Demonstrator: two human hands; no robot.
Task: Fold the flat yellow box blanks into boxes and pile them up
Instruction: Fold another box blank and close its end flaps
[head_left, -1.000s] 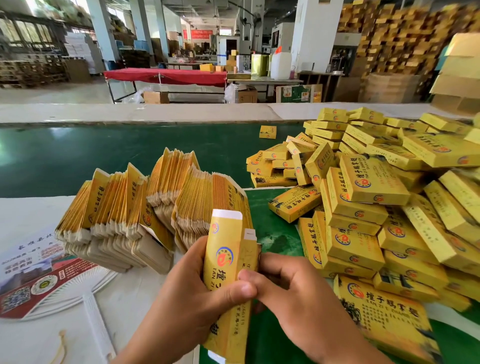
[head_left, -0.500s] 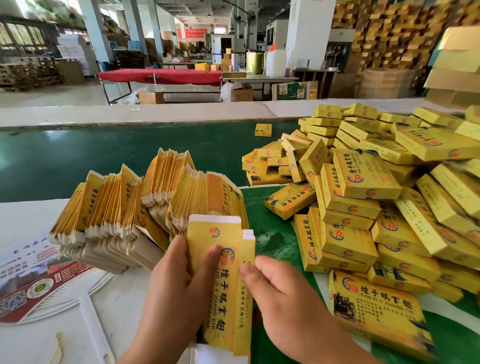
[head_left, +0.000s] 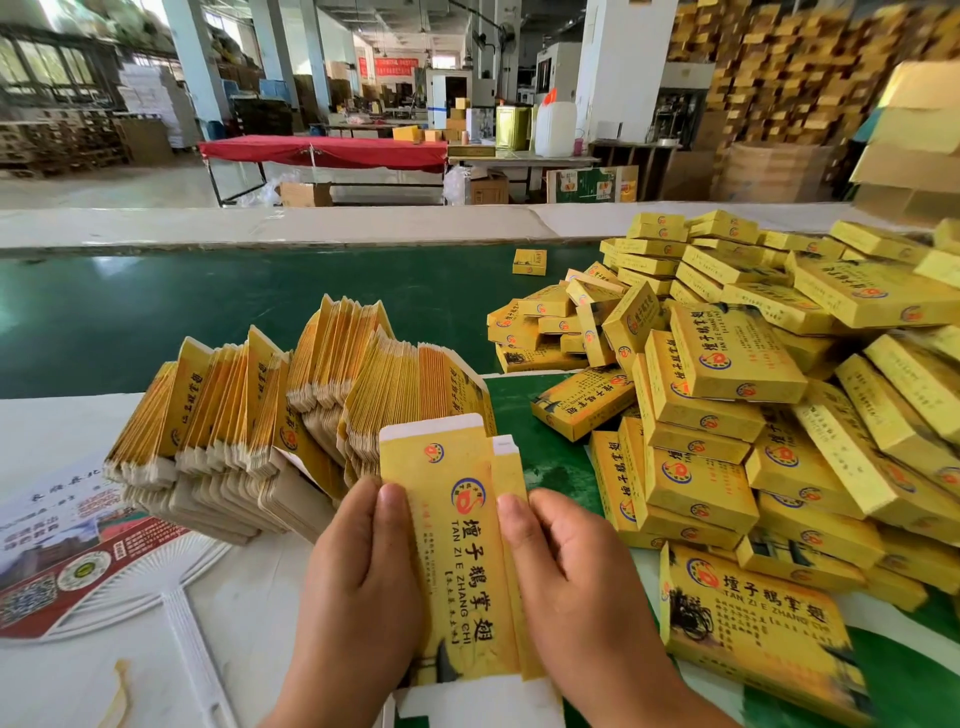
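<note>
A flat yellow box blank (head_left: 457, 545) with red and black lettering is upright in front of me, printed face toward me. My left hand (head_left: 363, 587) grips its left edge, thumb on the front. My right hand (head_left: 576, 587) grips its right edge, thumb on the narrow side panel. Behind it, a fanned stack of flat blanks (head_left: 291, 415) stands on the white table. A big heap of folded yellow boxes (head_left: 753, 405) fills the right side.
A printed hand fan (head_left: 78, 561) lies on the white table (head_left: 52, 431) at the left. A green conveyor belt (head_left: 208, 306) runs across behind the blanks, with one small yellow box (head_left: 529, 261) on it. A folded box (head_left: 753, 629) lies close by my right hand.
The blank has turned from edge-on to face-on and spread wider between my hands. Both thumbs have moved apart to its two edges.
</note>
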